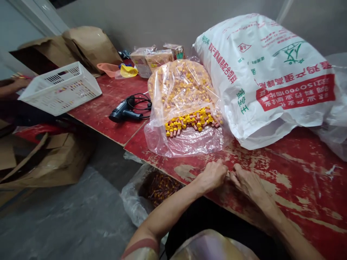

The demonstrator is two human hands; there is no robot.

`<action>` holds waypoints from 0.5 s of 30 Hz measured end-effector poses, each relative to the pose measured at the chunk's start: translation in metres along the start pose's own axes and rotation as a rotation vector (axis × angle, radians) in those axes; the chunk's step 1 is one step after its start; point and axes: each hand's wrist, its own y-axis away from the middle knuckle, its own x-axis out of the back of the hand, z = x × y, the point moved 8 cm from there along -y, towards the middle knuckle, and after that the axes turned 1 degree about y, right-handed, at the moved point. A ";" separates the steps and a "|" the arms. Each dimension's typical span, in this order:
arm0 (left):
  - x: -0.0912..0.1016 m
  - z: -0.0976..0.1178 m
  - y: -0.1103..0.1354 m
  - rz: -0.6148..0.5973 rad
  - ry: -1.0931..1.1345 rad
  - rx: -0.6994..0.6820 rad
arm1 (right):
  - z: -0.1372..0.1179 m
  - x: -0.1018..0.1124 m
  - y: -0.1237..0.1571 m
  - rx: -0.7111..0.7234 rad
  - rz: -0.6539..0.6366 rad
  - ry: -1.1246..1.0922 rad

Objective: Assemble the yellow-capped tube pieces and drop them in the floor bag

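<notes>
My left hand (214, 175) and my right hand (246, 180) are close together at the front edge of the worn red table (303, 171). Both have their fingers curled in a pinch; whatever lies between the fingertips is too small or hidden to name. Just beyond them a clear plastic bag (180, 81) lies on its side, its mouth facing me. Small tubes with yellow caps (200, 119) fill it and show near the opening. To the right leans a big white printed sack (260, 68) with a slack open mouth.
On the left are a white plastic crate (61, 88), a heat gun (124, 110) with its cord, and brown paper bags (89, 45). Wrapped packs (158, 57) stand behind. Below the table edge sits a plastic-lined container (135, 196) of small pieces. Another person's arm (12, 88) shows far left.
</notes>
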 end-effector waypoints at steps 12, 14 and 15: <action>-0.008 -0.024 0.060 0.188 0.095 0.167 | -0.069 0.001 0.015 0.245 0.066 -0.473; -0.008 -0.041 0.090 0.238 0.124 0.243 | -0.100 0.002 0.015 0.351 0.030 -0.592; -0.009 -0.051 0.107 0.264 0.136 0.278 | -0.117 0.002 0.014 0.397 0.002 -0.642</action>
